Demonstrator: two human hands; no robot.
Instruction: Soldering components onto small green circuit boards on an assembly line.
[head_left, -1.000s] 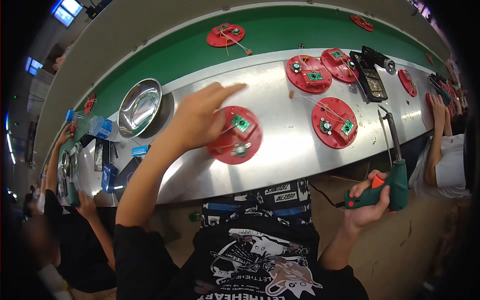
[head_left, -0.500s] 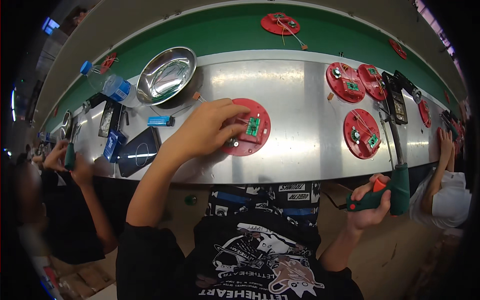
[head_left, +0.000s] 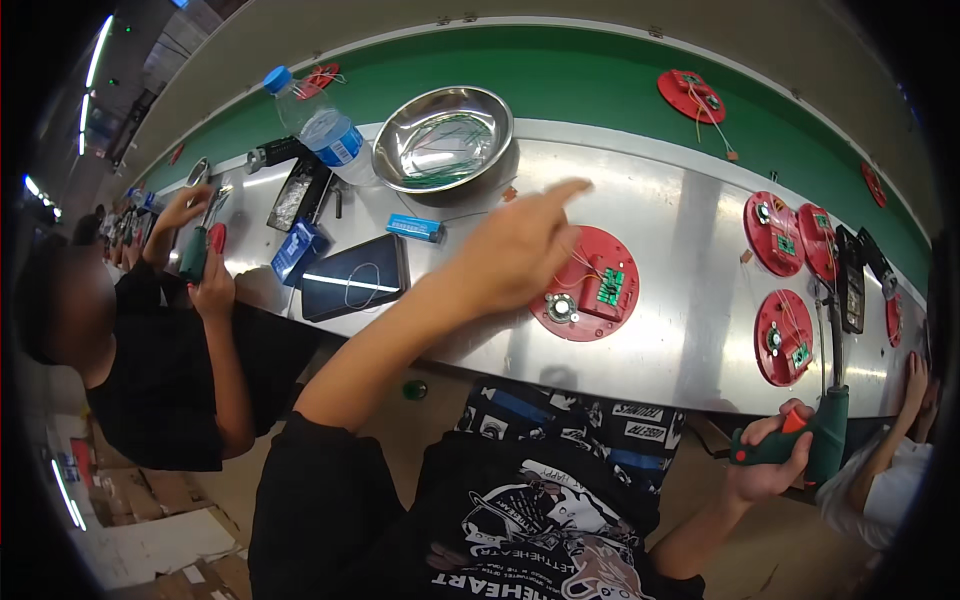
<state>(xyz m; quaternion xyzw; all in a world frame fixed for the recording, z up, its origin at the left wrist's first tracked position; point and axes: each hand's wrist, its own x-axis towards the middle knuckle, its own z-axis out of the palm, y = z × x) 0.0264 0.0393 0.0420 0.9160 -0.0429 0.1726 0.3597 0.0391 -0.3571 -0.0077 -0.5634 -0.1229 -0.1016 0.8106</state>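
Note:
My left hand point(head_left: 525, 245) reaches over the left edge of a round red plastic disc point(head_left: 610, 322) on the metal bench. Its index finger is stretched out and lifted, while the other fingers bend near thin wires on the disc; I see nothing held. The disc carries a small green circuit board point(head_left: 611, 287) and a round metallic part point(head_left: 561, 307). Lower right, my right hand point(head_left: 768, 465) is wrapped around the handle of a green soldering gun point(head_left: 828, 435) with a red trigger. The gun's long tip points up, in front of the bench edge.
A steel bowl point(head_left: 445, 185) holds thin green wires. Nearby are a plastic bottle point(head_left: 335, 140), a blue box point(head_left: 300, 252), a blue lighter-like item point(head_left: 415, 228) and a dark flat case point(head_left: 355, 275). Several red discs point(head_left: 783, 338) lie right. A co-worker point(head_left: 165, 380) sits left, another right.
The view has swung, so the bench things appear farther right. My left hand has shifted off the disc's middle toward its left edge, index finger now extended. My right hand still grips the soldering gun.

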